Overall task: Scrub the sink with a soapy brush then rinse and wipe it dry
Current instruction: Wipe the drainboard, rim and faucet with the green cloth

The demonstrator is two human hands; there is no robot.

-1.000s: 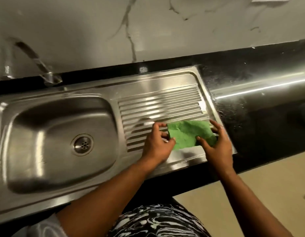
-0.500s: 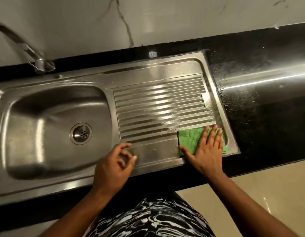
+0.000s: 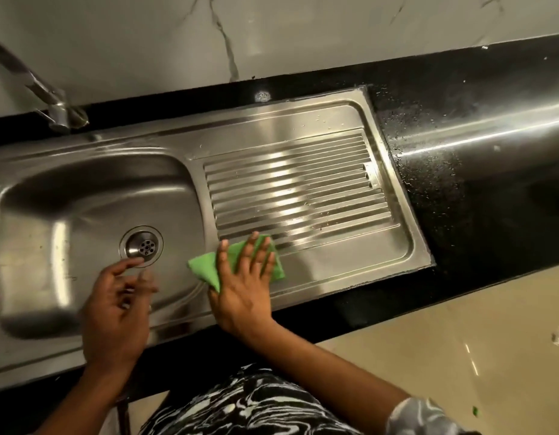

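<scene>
- the stainless sink (image 3: pixel 93 146) is set into a black counter (image 3: pixel 497 208), with its basin (image 3: pixel 52 246) on the left and a ribbed drainboard (image 3: pixel 303 189) on the right.
- the green cloth (image 3: pixel 206 270) lies on the near left corner of the drainboard, right at the lip beside the basin. one folded corner pokes out to the left over the basin's slope.
- the right hand (image 3: pixel 243 293) lies flat on top of the cloth, fingers straight and spread, pressing it onto the steel.
- the left hand (image 3: pixel 115 309) hovers over the near side of the basin, just beside the round drain (image 3: pixel 141 246). its fingers are loosely curled and blurred, and it holds nothing.
- a metal tap (image 3: pixel 52 102) stands at the back left of the sink, against the pale marbled wall (image 3: pixel 303 32).
- water droplets (image 3: pixel 413 146) speckle the counter just right of the drainboard, and a few small specks sit on the ribs.
- below the counter edge there is a glossy beige floor (image 3: pixel 460 356) and a black-and-white patterned garment (image 3: pixel 247 403) on the person.
</scene>
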